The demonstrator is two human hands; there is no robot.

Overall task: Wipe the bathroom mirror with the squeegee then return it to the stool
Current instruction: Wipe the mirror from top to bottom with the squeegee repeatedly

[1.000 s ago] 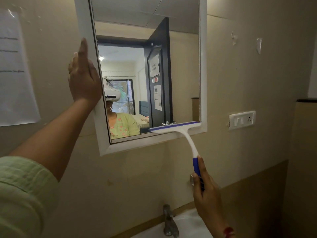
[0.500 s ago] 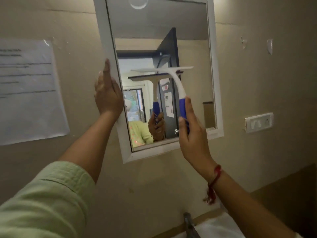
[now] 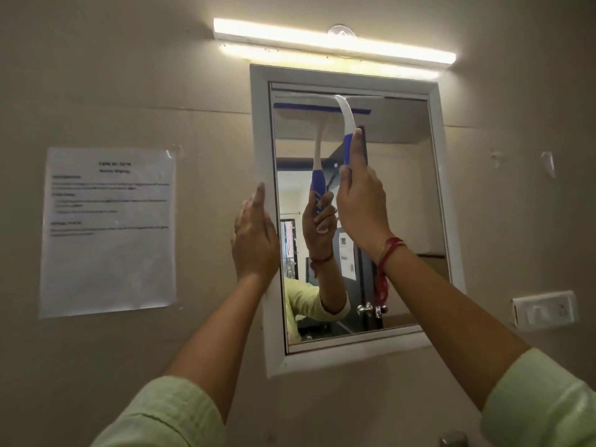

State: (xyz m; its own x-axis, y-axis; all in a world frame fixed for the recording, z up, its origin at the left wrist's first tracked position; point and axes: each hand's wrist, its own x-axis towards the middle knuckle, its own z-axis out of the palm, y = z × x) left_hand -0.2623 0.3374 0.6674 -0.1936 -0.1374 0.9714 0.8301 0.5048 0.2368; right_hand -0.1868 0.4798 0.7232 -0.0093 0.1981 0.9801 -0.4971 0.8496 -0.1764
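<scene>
The white-framed mirror (image 3: 435,195) hangs on the beige wall. My right hand (image 3: 361,204) grips the blue handle of the white squeegee (image 3: 346,121), whose blade lies across the top of the glass just under the upper frame edge. The glass shows a reflection of the squeegee and the hand. My left hand (image 3: 254,240) rests flat with its fingers together on the mirror's left frame edge. The stool is not in view.
A lit tube light (image 3: 335,43) runs above the mirror. A printed paper sheet (image 3: 109,230) is stuck to the wall at the left. A white switch plate (image 3: 545,309) sits at the right. A tap top (image 3: 451,440) shows at the bottom edge.
My right hand has carried the squeegee up from the mirror's bottom edge to its top. My left hand has stayed on the left frame. The view has tilted upward.
</scene>
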